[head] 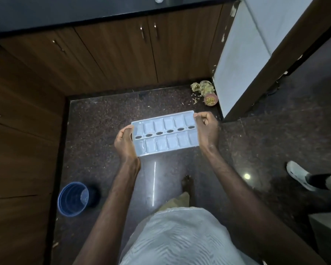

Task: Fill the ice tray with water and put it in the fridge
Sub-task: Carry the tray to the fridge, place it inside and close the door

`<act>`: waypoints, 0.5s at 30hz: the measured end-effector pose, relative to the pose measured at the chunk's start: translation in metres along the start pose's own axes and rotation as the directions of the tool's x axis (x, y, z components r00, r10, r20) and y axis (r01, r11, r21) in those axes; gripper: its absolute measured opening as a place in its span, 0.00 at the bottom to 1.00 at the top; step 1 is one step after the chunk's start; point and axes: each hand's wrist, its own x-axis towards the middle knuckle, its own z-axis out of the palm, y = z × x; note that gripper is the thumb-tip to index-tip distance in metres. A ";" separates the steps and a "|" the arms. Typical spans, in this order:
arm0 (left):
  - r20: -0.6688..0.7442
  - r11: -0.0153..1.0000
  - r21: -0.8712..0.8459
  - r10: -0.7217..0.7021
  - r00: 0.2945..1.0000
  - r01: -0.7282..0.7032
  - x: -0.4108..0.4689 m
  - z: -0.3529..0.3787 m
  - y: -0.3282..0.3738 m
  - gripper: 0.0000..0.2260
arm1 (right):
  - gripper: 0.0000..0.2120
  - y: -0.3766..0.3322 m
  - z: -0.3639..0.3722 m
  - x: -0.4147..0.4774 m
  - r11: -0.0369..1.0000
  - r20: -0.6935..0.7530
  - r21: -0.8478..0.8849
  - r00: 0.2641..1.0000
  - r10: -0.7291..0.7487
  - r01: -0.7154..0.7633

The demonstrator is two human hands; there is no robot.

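A pale blue ice tray (164, 133) with two rows of cells and a line of oval holes down its middle is held level above the dark floor. My left hand (125, 143) grips its left end. My right hand (206, 131) grips its right end. The cells look glossy, but I cannot tell how much water they hold. A white fridge (243, 60) stands at the upper right, its door closed.
Brown cabinets (111, 56) run under a dark counter (84, 12) ahead and along the left. A blue bucket (73, 198) sits on the floor at lower left. A small bowl (210, 99) and crumpled scraps (202, 86) lie by the fridge. Another person's white shoe (299, 175) is at the right.
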 end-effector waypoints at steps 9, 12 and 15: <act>0.089 0.997 0.050 0.059 0.994 -0.064 -0.005 0.143 0.015 0.06 | 0.03 -0.026 -0.072 0.112 1.000 -0.094 0.016 0.996 0.005 -0.003; 0.122 0.993 0.079 0.072 0.990 -0.082 -0.019 0.190 0.020 0.07 | 0.03 -0.028 -0.103 0.143 0.999 -0.125 0.024 0.991 0.038 -0.035; 0.125 0.995 0.064 0.072 0.990 -0.081 -0.035 0.234 0.021 0.07 | 0.03 -0.029 -0.131 0.175 0.998 -0.139 0.047 0.989 0.043 -0.036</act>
